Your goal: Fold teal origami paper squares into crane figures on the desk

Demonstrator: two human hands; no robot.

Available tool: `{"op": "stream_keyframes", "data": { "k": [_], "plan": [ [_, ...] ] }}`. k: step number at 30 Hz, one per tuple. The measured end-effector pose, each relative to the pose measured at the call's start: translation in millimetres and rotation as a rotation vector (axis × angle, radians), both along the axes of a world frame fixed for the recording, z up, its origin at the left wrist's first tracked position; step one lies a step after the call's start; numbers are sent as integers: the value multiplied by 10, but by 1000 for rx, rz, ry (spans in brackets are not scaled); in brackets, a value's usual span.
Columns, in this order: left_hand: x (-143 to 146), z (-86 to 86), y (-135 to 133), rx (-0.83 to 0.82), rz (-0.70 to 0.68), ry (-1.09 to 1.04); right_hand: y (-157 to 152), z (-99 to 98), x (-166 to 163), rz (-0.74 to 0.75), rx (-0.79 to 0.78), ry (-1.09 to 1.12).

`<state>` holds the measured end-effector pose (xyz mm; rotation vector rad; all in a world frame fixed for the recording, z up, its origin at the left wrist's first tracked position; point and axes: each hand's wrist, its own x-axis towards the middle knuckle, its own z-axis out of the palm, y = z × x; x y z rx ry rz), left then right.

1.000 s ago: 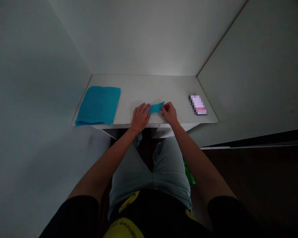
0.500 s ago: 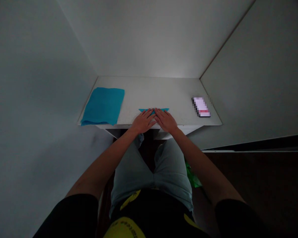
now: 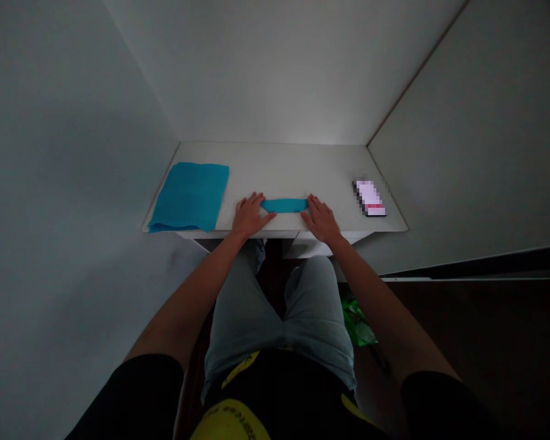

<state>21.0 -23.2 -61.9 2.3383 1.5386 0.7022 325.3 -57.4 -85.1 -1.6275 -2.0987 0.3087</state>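
A narrow folded strip of blue paper [image 3: 284,205] lies flat near the front edge of a small white table [image 3: 279,168]. My left hand [image 3: 250,215] rests flat on the table with its fingers spread, its fingertips on the strip's left end. My right hand [image 3: 321,218] lies flat in the same way, its fingertips on the strip's right end. Neither hand grips anything.
A stack of blue paper sheets [image 3: 190,195] sits at the table's left end. A phone [image 3: 370,197] lies at the right end. White walls close in the table on the left, back and right. Something green [image 3: 357,321] lies on the dark floor beside my leg.
My hands held the strip at its ends, came together at its middle pressing it down, then slid apart to its two ends. The strip now lies flat.
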Motion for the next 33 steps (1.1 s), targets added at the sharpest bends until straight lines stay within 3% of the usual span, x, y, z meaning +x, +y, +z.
{"op": "stream_keyframes", "data": {
  "k": [2, 5, 17, 33],
  "plan": [
    [42, 27, 3, 19, 32, -31, 37, -15, 15, -42, 0, 51],
    [50, 69, -27, 45, -33, -36, 70, -25, 61, -57, 18, 115],
    [41, 121, -83, 97, -159, -52, -48, 151, 147, 79, 110, 396],
    [23, 9, -31, 94, -140, -268, -107, 208, 142, 119, 126, 414]
  ]
}}
